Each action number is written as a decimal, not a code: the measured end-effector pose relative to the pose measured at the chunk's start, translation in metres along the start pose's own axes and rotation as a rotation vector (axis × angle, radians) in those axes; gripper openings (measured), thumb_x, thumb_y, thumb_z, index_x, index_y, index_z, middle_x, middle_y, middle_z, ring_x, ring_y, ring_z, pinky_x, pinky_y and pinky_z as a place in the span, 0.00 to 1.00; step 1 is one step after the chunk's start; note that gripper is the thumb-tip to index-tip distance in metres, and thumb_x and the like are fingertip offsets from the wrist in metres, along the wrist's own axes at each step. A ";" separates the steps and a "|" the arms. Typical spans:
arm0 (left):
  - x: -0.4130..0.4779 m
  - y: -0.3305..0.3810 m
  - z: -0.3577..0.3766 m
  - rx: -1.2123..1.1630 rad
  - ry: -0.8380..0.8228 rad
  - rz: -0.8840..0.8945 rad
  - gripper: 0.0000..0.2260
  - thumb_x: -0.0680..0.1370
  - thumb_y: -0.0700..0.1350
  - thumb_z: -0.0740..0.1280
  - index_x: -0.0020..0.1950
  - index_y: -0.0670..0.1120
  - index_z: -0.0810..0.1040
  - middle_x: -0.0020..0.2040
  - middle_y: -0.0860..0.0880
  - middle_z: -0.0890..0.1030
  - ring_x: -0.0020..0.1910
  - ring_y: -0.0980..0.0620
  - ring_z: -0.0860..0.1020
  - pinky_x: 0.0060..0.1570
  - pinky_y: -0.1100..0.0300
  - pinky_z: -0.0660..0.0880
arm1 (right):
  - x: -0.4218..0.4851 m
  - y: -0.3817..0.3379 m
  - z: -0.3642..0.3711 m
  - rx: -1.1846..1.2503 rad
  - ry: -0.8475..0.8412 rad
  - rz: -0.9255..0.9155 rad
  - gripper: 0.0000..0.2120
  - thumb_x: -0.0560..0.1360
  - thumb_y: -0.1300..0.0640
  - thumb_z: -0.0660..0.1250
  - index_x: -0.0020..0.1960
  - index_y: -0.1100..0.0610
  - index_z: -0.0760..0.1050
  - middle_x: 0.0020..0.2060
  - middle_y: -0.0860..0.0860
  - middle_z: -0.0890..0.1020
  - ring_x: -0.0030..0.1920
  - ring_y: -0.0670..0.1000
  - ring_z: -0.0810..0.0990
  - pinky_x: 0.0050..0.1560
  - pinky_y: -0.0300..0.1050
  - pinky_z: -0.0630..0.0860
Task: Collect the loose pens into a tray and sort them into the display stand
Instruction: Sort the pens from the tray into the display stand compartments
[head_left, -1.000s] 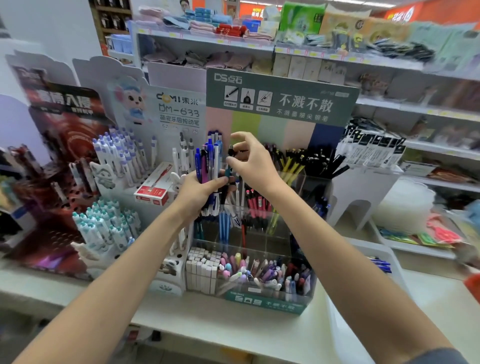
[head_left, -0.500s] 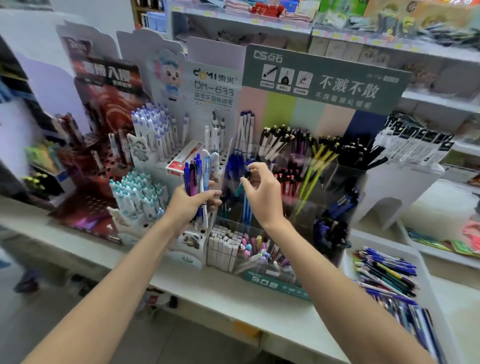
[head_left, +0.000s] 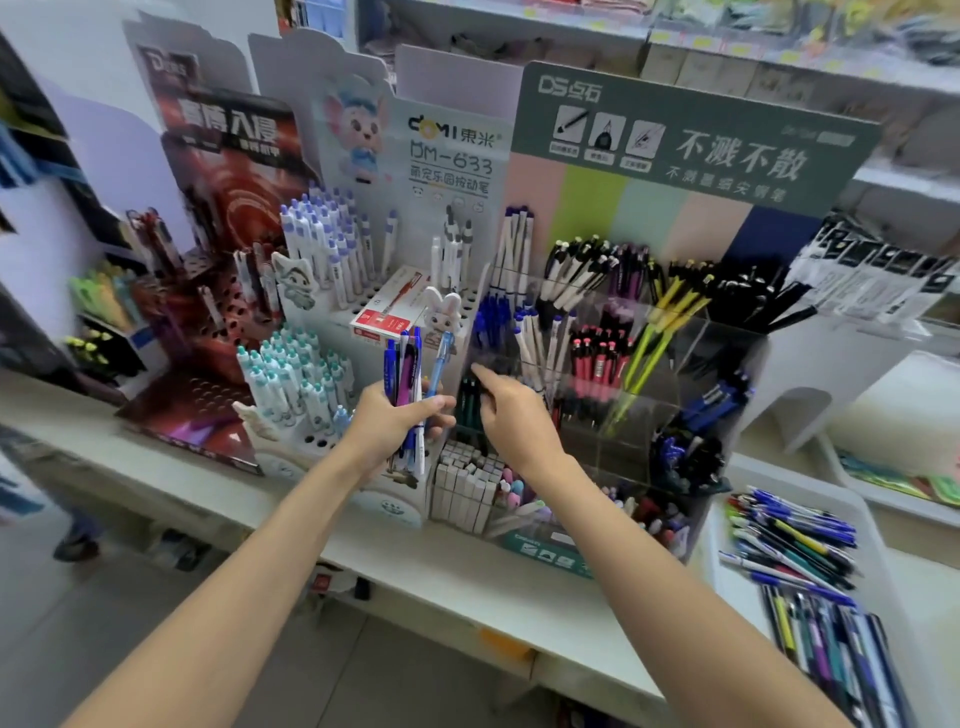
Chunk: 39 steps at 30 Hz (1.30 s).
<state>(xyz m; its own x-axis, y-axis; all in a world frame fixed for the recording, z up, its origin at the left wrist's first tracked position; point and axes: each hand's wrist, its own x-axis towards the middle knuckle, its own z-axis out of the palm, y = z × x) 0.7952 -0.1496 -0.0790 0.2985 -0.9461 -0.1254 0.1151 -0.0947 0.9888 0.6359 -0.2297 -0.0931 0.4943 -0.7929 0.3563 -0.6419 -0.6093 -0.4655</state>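
Note:
My left hand (head_left: 387, 431) grips a bundle of pens (head_left: 408, 371), blue, purple and light blue, upright in front of the white rabbit stand. My right hand (head_left: 517, 418) reaches into the front left compartment of the clear acrylic display stand (head_left: 727, 364). Its fingertips pinch a dark green pen (head_left: 467, 405) standing in that compartment; motion blur hides the exact grip. At the right, a white tray (head_left: 727, 473) holds many loose pens (head_left: 795, 540) lying flat.
A white stand (head_left: 332, 270) with blue-capped and teal-capped pens is to the left, and a red stand (head_left: 208, 322) beyond it. White erasers (head_left: 465, 483) fill the front row. A red pen box (head_left: 387, 312) lies behind my left hand. Shelves rise behind; the counter edge runs below.
The view has tilted down and right, bringing the tray into sight. My right hand dropped from above the stand into the front left compartment. My left hand lowered with its bundle.

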 end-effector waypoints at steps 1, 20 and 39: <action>0.000 0.001 0.003 -0.016 -0.009 -0.004 0.10 0.77 0.36 0.70 0.57 0.36 0.78 0.48 0.41 0.86 0.45 0.46 0.86 0.40 0.59 0.82 | 0.000 -0.002 -0.008 0.047 0.069 -0.015 0.20 0.80 0.64 0.60 0.72 0.60 0.70 0.61 0.57 0.81 0.58 0.55 0.81 0.61 0.49 0.77; 0.028 0.018 0.084 0.008 -0.048 0.013 0.03 0.78 0.37 0.70 0.50 0.39 0.80 0.44 0.40 0.84 0.37 0.53 0.84 0.36 0.64 0.80 | -0.021 0.062 -0.133 0.483 0.287 0.373 0.10 0.74 0.58 0.74 0.46 0.59 0.73 0.42 0.56 0.82 0.42 0.54 0.84 0.46 0.55 0.82; 0.030 0.023 0.069 0.011 -0.119 0.094 0.12 0.81 0.42 0.66 0.64 0.48 0.70 0.50 0.45 0.86 0.34 0.53 0.79 0.42 0.57 0.79 | -0.024 0.036 -0.077 0.188 0.150 0.046 0.45 0.78 0.64 0.67 0.80 0.45 0.40 0.44 0.49 0.77 0.35 0.50 0.76 0.40 0.46 0.77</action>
<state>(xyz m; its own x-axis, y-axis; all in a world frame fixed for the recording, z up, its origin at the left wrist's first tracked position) 0.7414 -0.2018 -0.0541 0.1927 -0.9810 -0.0222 0.0813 -0.0066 0.9967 0.5557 -0.2324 -0.0559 0.3656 -0.8194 0.4414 -0.5342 -0.5731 -0.6215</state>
